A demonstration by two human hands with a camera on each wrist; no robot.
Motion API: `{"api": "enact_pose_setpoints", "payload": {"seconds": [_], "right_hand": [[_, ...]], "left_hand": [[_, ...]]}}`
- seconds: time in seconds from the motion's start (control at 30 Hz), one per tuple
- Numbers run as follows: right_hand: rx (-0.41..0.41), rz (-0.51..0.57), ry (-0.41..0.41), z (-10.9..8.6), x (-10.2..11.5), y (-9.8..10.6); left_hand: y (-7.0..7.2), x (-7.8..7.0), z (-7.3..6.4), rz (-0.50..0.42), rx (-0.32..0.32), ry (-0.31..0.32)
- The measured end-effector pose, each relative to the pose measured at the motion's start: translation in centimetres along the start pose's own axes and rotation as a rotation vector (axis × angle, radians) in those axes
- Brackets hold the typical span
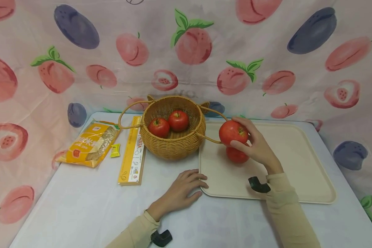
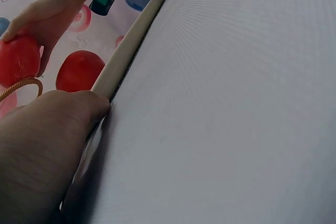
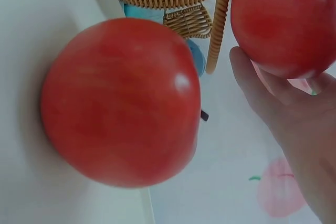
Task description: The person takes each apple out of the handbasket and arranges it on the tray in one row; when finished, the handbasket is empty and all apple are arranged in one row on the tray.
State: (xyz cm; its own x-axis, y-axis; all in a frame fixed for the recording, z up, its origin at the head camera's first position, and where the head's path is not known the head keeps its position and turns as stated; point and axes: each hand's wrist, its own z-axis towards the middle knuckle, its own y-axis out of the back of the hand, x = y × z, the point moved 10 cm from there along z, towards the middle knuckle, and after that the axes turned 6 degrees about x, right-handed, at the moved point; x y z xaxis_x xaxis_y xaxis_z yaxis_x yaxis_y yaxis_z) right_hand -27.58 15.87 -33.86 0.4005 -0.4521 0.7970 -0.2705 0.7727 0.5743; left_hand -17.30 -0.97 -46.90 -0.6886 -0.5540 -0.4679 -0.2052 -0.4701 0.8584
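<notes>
A red apple [image 1: 231, 133] is gripped by my right hand [image 1: 258, 144], held above the cream tray [image 1: 285, 155]. Below it, a second apple [image 1: 237, 155] sits on the tray; the right wrist view shows this lower apple [image 3: 121, 103] large, apart from the held apple [image 3: 286, 19]. To the left stands a wicker basket [image 1: 173, 146] with two apples, one apple [image 1: 159, 127] beside another apple [image 1: 178, 120]. My left hand [image 1: 184, 191] lies with relaxed fingers at the tray's left edge, its fingertips touching the rim.
Left of the basket lie a long yellow pasta box [image 1: 130, 158], a small yellow packet [image 1: 115, 150] and a yellow bag of grain-like food [image 1: 91, 143]. Looped basket handles [image 1: 209, 137] reach over the tray's left side. A fruit-print cloth [image 1: 186, 75] hangs behind the table.
</notes>
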Motion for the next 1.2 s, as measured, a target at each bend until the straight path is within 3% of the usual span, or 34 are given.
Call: {"api": "enact_pose_setpoints", "payload": {"seconds": [0.43, 0.7, 0.87, 1.03, 1.2], "right_hand": [[-0.073, 0.052, 0.021, -1.5, -1.5, 1.4], [-0.098, 0.09, 0.046, -2.3, -4.9, 1.8], [-0.112, 0.077, 0.046, -3.0, -4.3, 2.1], [-0.12, 0.046, 0.017, -3.5, -3.8, 2.6], [-0.136, 0.027, -0.022, -3.9, -6.0, 3.5]], "left_hand": [[0.0, 0.4, 0.0, -0.015, 0.018, 0.017], [-0.1, 0.3, -0.4, -0.008, 0.0, 0.01], [-0.1, 0.5, -0.4, -0.016, 0.008, 0.023], [-0.1, 0.4, -0.4, -0.023, 0.006, 0.019], [-0.1, 0.1, -0.2, -0.031, 0.001, 0.005]]}}
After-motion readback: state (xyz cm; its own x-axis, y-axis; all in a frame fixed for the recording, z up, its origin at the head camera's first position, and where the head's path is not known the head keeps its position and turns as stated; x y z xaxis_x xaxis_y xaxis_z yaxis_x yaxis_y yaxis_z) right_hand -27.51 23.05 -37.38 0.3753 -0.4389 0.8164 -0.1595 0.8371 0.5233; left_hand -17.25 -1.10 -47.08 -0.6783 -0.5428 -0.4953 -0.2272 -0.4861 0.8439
